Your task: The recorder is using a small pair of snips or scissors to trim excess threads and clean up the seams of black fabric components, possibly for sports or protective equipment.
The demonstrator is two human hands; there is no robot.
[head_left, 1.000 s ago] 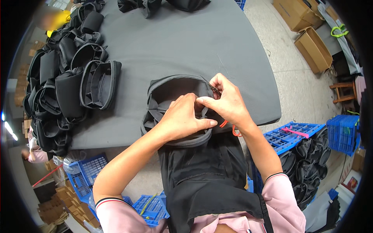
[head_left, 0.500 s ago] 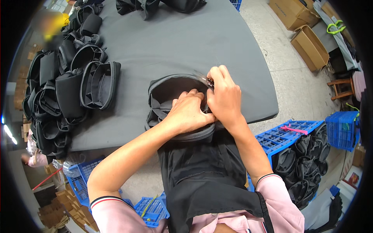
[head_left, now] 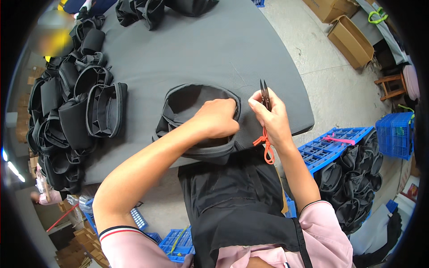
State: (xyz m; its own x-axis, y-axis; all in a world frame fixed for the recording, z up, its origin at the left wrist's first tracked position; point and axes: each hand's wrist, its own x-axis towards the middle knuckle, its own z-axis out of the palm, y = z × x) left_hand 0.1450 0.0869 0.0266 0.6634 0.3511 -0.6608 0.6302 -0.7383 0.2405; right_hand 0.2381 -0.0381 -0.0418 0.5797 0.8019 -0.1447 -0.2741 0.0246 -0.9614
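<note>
A black fabric bag piece (head_left: 187,100) with an open rounded rim lies at the near edge of the grey table (head_left: 214,49). My left hand (head_left: 217,118) presses on it and grips its right rim. My right hand (head_left: 271,118) is just right of the bag and holds small thread snips (head_left: 264,94), blades pointing up and away. An orange cord (head_left: 266,145) hangs from the snips below my wrist.
A pile of similar black bag pieces (head_left: 71,111) covers the table's left side, and more lie at the far edge (head_left: 147,11). Blue crates (head_left: 333,140) with black pieces stand on the floor at right. Cardboard boxes (head_left: 351,40) sit far right.
My right hand has pulled away to the right from the bag's rim, lifting the snips clear. My left hand stays on the bag, now gripping its right rim.
</note>
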